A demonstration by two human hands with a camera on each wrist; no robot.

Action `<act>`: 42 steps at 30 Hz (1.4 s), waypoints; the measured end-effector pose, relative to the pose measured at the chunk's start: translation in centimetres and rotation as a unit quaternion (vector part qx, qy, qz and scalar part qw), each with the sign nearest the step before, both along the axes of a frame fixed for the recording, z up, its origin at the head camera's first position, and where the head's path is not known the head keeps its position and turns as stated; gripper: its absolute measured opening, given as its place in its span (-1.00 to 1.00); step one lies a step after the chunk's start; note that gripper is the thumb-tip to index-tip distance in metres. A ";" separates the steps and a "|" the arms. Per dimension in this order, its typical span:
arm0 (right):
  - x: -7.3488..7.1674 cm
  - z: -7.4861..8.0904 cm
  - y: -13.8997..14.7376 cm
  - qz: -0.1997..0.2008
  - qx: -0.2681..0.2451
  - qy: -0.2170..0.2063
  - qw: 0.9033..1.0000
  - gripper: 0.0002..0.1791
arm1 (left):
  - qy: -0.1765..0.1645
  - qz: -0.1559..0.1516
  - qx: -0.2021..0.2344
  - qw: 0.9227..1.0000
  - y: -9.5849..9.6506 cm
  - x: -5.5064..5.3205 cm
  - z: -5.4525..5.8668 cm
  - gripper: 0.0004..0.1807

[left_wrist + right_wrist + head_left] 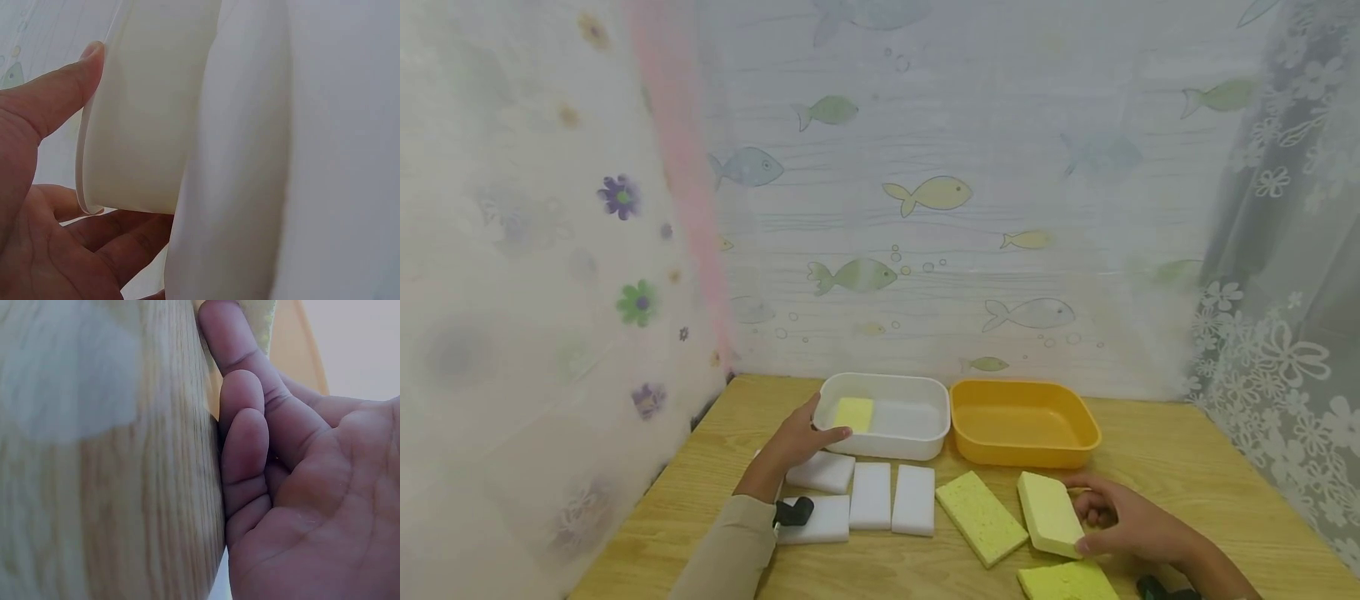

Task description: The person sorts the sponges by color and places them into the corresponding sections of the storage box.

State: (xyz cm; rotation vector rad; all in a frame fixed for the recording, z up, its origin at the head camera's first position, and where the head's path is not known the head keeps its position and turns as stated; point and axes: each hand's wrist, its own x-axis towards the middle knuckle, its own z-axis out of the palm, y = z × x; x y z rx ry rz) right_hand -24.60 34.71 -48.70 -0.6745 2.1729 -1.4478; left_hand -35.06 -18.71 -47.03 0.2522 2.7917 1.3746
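My left hand [797, 433] grips the near left corner of a white plastic basin [902, 446]. In the left wrist view its thumb [84, 72] lies along the basin's rim and the other fingers are curled against the outer wall. Inside the basin, at its left end, lies a yellow sponge [854, 414]. My right hand [1127, 521] holds a pale yellow sponge [1049, 514] by its right side, thumb at the near edge and index finger toward the far one. The right wrist view shows its other fingers [245, 447] folded close over the wooden tabletop.
An orange basin [1022, 458] stands right of the white one. Several white sponges [871, 496] lie in front of the white basin. Two more yellow sponges [982, 518] lie near the right hand. Behind the wooden table [1210, 450] hangs a fish-patterned curtain [925, 333].
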 end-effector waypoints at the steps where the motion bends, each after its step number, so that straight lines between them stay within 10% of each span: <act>1: 0.0 0.0 0.0 -0.001 0.000 -0.001 1.000 -0.17 | 0.000 0.000 0.001 1.000 0.0 0.0 0.1 0.18; 16: 0.1 0.1 -0.1 -0.009 -0.007 0.001 1.000 -0.16 | 0.009 -0.011 0.007 1.000 -0.1 0.1 0.0 0.13; 42: -1.4 4.8 -3.9 -0.061 0.039 0.189 0.979 -0.20 | 0.007 -0.008 0.013 1.000 -0.2 -0.2 -0.5 0.18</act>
